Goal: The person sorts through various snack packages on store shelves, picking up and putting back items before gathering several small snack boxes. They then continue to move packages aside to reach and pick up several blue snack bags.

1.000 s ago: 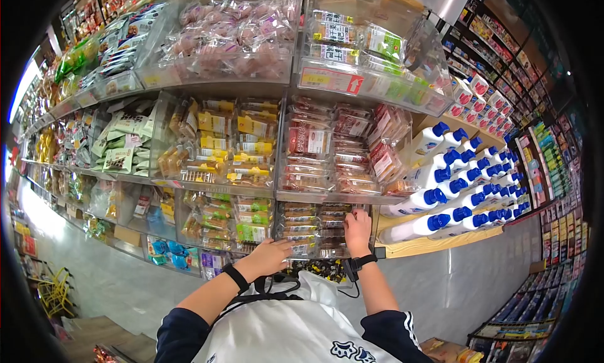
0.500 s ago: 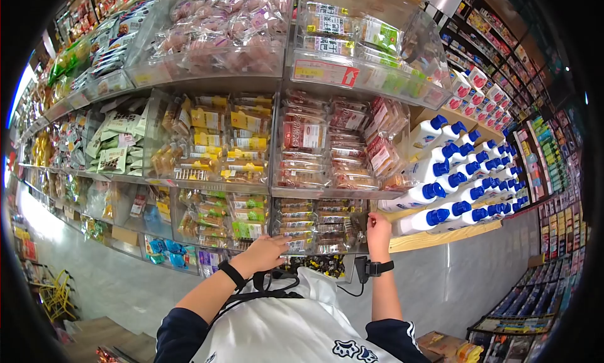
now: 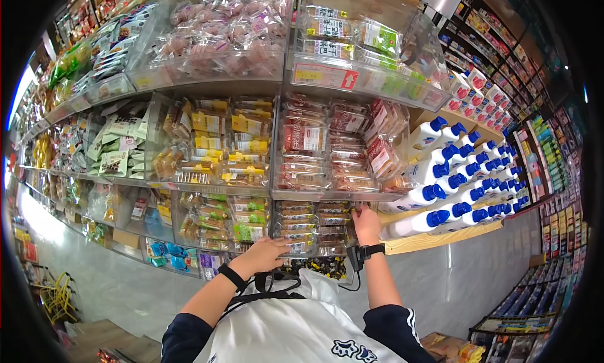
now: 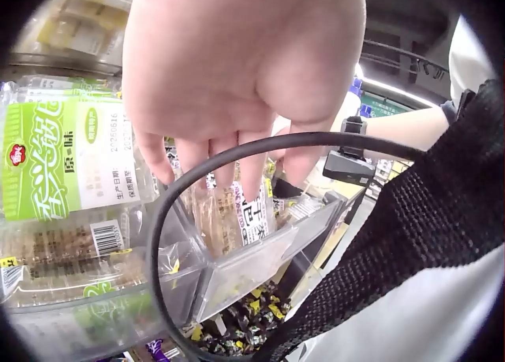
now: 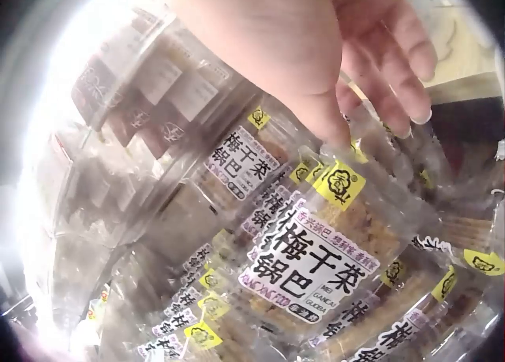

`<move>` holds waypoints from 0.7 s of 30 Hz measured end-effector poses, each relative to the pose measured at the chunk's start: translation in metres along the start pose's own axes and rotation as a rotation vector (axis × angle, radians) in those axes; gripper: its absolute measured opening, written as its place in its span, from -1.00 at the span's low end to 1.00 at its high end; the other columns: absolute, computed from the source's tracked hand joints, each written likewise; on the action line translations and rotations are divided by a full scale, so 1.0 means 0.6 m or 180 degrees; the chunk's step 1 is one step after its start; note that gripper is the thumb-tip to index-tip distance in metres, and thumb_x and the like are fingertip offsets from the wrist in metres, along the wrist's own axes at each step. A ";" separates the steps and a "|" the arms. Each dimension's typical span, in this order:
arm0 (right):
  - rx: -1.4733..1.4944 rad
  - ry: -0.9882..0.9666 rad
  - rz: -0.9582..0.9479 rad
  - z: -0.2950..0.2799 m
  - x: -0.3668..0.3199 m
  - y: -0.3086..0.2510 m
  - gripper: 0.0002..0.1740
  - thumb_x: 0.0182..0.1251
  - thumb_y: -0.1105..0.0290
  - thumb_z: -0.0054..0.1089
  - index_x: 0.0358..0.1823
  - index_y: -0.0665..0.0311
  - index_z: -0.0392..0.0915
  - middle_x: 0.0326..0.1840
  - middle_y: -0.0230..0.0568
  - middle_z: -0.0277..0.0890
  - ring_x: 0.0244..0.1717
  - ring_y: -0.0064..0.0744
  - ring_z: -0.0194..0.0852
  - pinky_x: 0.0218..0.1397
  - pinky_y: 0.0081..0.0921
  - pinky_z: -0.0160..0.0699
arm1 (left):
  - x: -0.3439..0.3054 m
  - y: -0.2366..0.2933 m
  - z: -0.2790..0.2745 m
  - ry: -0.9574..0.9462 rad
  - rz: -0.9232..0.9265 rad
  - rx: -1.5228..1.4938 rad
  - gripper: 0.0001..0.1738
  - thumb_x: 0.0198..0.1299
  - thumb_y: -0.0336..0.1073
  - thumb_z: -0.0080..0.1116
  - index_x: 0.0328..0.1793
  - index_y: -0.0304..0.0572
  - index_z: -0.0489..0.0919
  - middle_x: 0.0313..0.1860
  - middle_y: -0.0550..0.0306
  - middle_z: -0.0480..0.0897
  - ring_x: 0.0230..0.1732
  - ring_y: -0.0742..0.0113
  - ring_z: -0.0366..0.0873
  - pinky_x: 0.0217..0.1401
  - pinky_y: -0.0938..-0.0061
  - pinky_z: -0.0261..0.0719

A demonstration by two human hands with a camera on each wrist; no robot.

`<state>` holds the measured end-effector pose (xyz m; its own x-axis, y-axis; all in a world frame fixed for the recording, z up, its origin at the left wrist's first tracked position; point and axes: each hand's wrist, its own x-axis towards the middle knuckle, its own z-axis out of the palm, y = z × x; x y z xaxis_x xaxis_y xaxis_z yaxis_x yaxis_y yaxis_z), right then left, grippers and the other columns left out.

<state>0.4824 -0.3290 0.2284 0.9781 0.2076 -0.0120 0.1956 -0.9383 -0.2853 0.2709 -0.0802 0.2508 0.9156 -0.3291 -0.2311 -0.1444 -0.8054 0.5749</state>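
In the head view my left hand (image 3: 263,255) lies at the front edge of the lower bin (image 3: 318,253). The left wrist view shows that hand (image 4: 245,70) palm on, fingers extended over clear packets (image 4: 251,212) with white labels. At the same bin's right side is my right hand (image 3: 366,226). Seen from the right wrist, its thumb touches the top of a rice-crust packet (image 5: 316,255) with a yellow logo, while the loosely bent fingers of this hand (image 5: 316,54) hang apart from the thumb. Similar packets (image 5: 237,165) lie stacked around it.
Red-labelled packets (image 3: 305,138) fill the bin above, yellow-labelled ones (image 3: 207,122) beside them. White bottles with blue caps (image 3: 434,192) stand on a wooden shelf (image 3: 440,238) at right. A black strap (image 4: 394,236) and cable (image 4: 162,236) cross the left wrist view.
My right hand moved right to the bin's side, then came back left and forward over the packets. The left hand has barely moved.
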 end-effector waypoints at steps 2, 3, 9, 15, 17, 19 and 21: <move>-0.0041 -0.0047 -0.0053 0.009 0.008 0.004 -0.70 0.20 0.18 0.20 -0.19 0.26 0.52 -0.40 -0.01 0.62 -0.31 0.03 0.61 -0.25 -0.10 0.58 | 0.000 0.001 -0.001 -0.0006 -0.0010 -0.0005 -0.52 0.21 -0.16 0.09 0.27 -0.07 0.46 0.44 0.12 0.31 0.39 0.18 0.29 0.38 0.15 0.18; -0.0023 -0.0060 -0.0091 0.010 0.010 0.003 -0.69 0.20 0.19 0.20 -0.18 0.27 0.51 -0.40 -0.01 0.62 -0.31 0.03 0.61 -0.25 -0.09 0.58 | 0.000 0.001 -0.002 -0.0012 -0.0015 -0.0007 -0.52 0.21 -0.16 0.09 0.27 -0.07 0.46 0.44 0.12 0.31 0.39 0.18 0.28 0.39 0.15 0.17; 0.0029 0.0135 -0.0372 0.029 0.022 0.015 -0.79 0.18 0.31 0.20 -0.28 0.31 0.53 -0.44 0.04 0.59 -0.34 0.12 0.57 -0.27 -0.06 0.55 | 0.000 0.002 0.000 -0.0004 -0.0029 -0.0010 -0.51 0.21 -0.17 0.09 0.27 -0.07 0.46 0.44 0.12 0.31 0.39 0.18 0.29 0.39 0.14 0.17; 0.0588 0.0611 -0.0436 -0.028 -0.016 -0.006 -0.85 0.16 0.39 0.18 -0.39 0.34 0.49 -0.50 0.09 0.54 -0.40 0.16 0.53 -0.35 -0.05 0.49 | -0.001 -0.001 0.006 0.0071 -0.0003 0.0057 -0.52 0.20 -0.17 0.10 0.26 -0.07 0.46 0.43 0.11 0.32 0.38 0.16 0.30 0.39 0.14 0.18; 0.0794 0.0740 -0.0295 -0.067 -0.043 -0.017 -0.84 0.14 0.41 0.19 -0.46 0.35 0.45 -0.53 0.09 0.53 -0.43 0.14 0.53 -0.38 -0.07 0.48 | -0.001 -0.003 0.009 0.0103 0.0019 0.0050 -0.52 0.20 -0.17 0.10 0.26 -0.07 0.47 0.43 0.10 0.32 0.37 0.16 0.30 0.38 0.15 0.19; 0.0607 0.0695 -0.0259 -0.098 -0.074 -0.012 -0.84 0.13 0.42 0.20 -0.47 0.36 0.45 -0.54 0.08 0.53 -0.43 0.15 0.53 -0.39 -0.08 0.48 | 0.000 -0.005 0.010 0.0125 0.0038 0.0069 -0.52 0.20 -0.17 0.10 0.25 -0.07 0.47 0.42 0.10 0.33 0.37 0.16 0.31 0.37 0.16 0.20; 0.0453 0.0581 -0.0157 -0.134 -0.106 -0.008 -0.85 0.11 0.43 0.21 -0.47 0.36 0.44 -0.55 0.08 0.52 -0.43 0.15 0.52 -0.39 -0.08 0.47 | 0.000 -0.006 0.012 0.0131 0.0047 0.0112 -0.53 0.19 -0.17 0.11 0.25 -0.06 0.47 0.42 0.10 0.33 0.36 0.16 0.32 0.37 0.17 0.21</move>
<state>0.4251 -0.3601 0.3075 0.9667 0.1866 0.1749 0.2441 -0.8771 -0.4136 0.2687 -0.0812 0.2430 0.9278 -0.3212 -0.1900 -0.1705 -0.8177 0.5498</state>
